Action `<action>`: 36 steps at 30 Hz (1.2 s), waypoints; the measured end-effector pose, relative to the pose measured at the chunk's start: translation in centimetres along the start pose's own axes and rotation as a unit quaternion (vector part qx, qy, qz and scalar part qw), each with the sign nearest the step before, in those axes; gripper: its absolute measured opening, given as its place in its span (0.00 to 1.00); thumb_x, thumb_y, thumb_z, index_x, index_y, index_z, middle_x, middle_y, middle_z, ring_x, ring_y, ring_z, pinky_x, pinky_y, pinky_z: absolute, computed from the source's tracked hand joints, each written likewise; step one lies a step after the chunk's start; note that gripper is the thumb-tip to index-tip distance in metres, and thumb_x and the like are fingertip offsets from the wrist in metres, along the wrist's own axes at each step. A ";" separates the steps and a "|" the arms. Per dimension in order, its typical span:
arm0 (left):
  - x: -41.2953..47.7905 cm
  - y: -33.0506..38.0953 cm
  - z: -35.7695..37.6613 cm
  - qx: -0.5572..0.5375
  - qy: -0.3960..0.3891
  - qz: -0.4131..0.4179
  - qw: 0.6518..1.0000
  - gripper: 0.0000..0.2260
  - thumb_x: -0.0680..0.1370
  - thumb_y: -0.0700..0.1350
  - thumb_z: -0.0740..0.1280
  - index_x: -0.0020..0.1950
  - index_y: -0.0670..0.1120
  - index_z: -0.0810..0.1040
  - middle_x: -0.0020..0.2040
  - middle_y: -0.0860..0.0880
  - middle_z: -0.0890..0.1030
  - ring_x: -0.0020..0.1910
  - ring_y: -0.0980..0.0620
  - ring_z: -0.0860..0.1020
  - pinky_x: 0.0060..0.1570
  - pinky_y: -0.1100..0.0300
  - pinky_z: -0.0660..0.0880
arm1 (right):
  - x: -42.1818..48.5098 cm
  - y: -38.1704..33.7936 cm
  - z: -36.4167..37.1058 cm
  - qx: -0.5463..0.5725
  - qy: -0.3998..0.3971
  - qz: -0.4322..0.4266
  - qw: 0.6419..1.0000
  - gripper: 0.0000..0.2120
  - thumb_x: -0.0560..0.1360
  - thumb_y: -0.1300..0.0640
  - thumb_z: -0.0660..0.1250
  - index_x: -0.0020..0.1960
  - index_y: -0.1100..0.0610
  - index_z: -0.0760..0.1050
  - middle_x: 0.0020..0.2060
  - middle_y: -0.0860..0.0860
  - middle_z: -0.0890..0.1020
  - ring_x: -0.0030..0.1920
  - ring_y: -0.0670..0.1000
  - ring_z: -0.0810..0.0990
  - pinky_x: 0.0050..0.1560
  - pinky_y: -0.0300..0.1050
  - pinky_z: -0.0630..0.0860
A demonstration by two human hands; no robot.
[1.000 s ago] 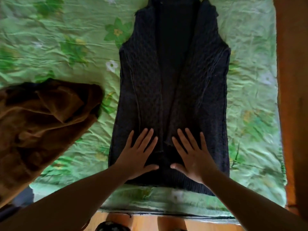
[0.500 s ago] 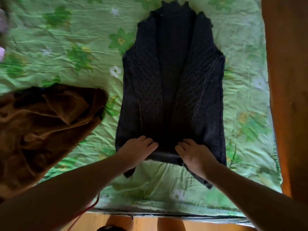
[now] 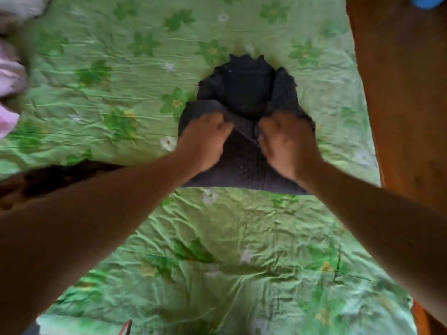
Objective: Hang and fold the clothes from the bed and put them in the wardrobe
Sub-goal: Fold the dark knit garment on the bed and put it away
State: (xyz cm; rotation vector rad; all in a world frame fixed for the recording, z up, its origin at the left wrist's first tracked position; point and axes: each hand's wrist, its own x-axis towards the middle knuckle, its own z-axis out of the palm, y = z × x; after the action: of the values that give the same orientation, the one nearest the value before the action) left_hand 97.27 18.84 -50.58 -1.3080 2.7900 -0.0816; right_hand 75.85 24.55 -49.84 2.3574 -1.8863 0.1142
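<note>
Hands: two, both bare; the forearms come in from 8 o'clock and 4 o'clock.
Left hand (image 3: 203, 141): the fingers are curled round a fold of the dark knitted garment (image 3: 242, 170), on its left part.
Right hand (image 3: 286, 143): the fingers are curled the same way and grip the fold on the right part. The two hands are near but not touching (a narrow strip of knit shows between them).
Dark knitted garment: one. It lies on the bed (image 3: 217, 250), a little toward 12 o'clock from the middle of the view. The layer in the hands is doubled over the rest, with a straight edge at 6 o'clock. The collar end lies flat at 12 o'clock, beyond the knuckles.
Bed: one, covered with a wrinkled green sheet with a flower print.
Brown garment (image 3: 63, 172): one, at 9 o'clock, mostly hidden behind the left forearm.
Pink and white clothes (image 3: 11, 76): a blurred heap at 10 o'clock, cut by the edge. How many pieces, I cannot tell.
Wooden panel (image 3: 406, 93): one, orange-brown, along the side of the bed from 1 to 3 o'clock.
Blue thing (image 3: 430, 1): one, in the corner at 1 o'clock. What it is, I cannot tell.
Red cord (image 3: 127, 327): one, thin, at 7 o'clock by the bottom edge.
</note>
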 end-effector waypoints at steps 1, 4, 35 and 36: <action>-1.6 1.0 1.7 -0.002 -0.043 0.026 0.999 0.20 0.75 0.46 0.64 0.67 0.48 0.71 0.61 0.44 0.72 0.59 0.40 0.73 0.50 0.46 0.75 | -2.2 -1.0 1.4 0.010 -0.068 -0.042 0.997 0.15 0.79 0.48 0.56 0.57 0.55 0.73 0.51 0.59 0.78 0.53 0.63 0.76 0.49 0.57 0.75; -5.3 1.9 7.1 0.008 -0.178 0.021 0.984 0.35 0.75 0.54 0.68 0.79 0.53 0.57 0.72 0.45 0.64 0.69 0.42 0.66 0.59 0.48 0.71 | -7.4 -0.8 6.1 -0.040 -0.270 -0.019 0.962 0.28 0.77 0.41 0.62 0.74 0.47 0.62 0.66 0.56 0.70 0.64 0.61 0.69 0.61 0.59 0.70; -5.2 -1.0 10.0 -0.075 -0.133 -0.094 0.984 0.33 0.75 0.57 0.69 0.77 0.49 0.61 0.72 0.41 0.66 0.69 0.37 0.67 0.63 0.41 0.68 | -12.8 0.3 8.2 0.347 -0.111 0.368 0.856 0.52 0.75 0.41 0.69 0.82 0.54 0.36 0.70 0.65 0.71 0.64 0.66 0.76 0.65 0.55 0.72; -4.5 -1.5 10.1 -0.080 -0.173 -0.117 0.975 0.36 0.76 0.58 0.68 0.79 0.50 0.57 0.74 0.41 0.64 0.71 0.37 0.66 0.66 0.39 0.65 | -12.3 1.0 8.3 0.340 -0.106 0.414 0.838 0.51 0.77 0.44 0.69 0.82 0.56 0.37 0.72 0.68 0.68 0.65 0.68 0.74 0.65 0.57 0.71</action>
State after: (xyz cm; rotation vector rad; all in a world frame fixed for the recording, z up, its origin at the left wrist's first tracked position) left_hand 102.04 21.15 -60.42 -1.5132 2.3852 0.3340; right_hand 71.99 35.07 -59.62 1.6420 -3.2828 0.7282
